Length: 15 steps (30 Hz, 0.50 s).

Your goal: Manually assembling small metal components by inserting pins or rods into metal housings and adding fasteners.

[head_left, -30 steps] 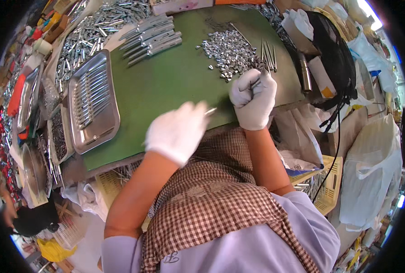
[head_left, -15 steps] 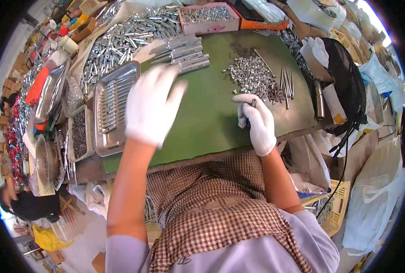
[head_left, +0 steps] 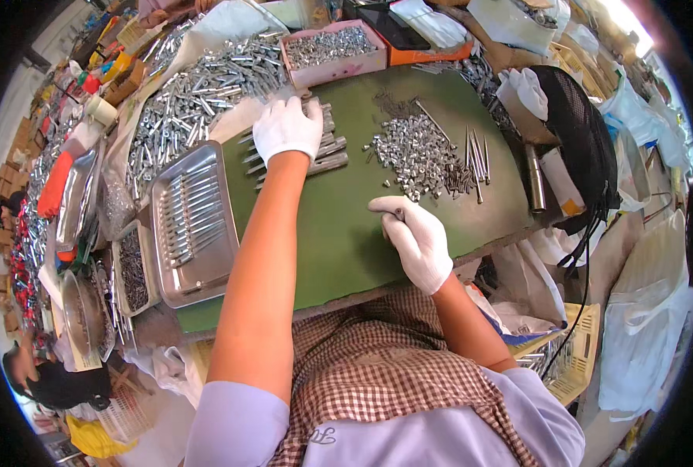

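Observation:
My left hand, in a white glove, reaches over a stack of grey metal tubes at the far left of the green work mat. Its fingers are stretched and a little apart, resting on the tubes; whether they grip one is hidden. My gloved right hand is closed above the mat's near part. A small dark metal piece pokes out between its thumb and index finger. Beyond that hand lie a heap of small silver metal parts and several thin metal rods.
Left of the mat, a metal tray holds a row of slim rods, beside a tub of small dark pins. Metal fittings pile up behind. A pink box stands at the back. A black mesh bag hangs at right.
My left hand has moved away from me onto the metal tubes. The right hand has shifted slightly left and nearer me, still closed. The whole view has tilted a little.

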Each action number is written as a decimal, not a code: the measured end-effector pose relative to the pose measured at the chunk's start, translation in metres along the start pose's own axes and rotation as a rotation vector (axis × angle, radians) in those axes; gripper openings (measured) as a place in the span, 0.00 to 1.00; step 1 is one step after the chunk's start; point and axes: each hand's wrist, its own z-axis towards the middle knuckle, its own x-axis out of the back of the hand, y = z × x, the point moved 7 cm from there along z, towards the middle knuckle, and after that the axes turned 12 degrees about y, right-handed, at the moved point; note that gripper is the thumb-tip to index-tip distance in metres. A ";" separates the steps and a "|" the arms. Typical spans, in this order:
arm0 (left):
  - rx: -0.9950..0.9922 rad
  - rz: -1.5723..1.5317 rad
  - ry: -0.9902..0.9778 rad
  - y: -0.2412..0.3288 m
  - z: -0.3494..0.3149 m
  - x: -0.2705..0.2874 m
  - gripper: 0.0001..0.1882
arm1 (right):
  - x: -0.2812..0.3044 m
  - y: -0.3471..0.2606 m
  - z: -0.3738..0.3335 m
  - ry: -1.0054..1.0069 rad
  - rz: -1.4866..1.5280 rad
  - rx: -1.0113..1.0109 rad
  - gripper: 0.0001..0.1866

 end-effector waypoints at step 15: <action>-0.079 -0.081 -0.155 0.013 -0.062 0.036 0.29 | -0.005 -0.006 -0.004 0.113 -0.288 0.169 0.09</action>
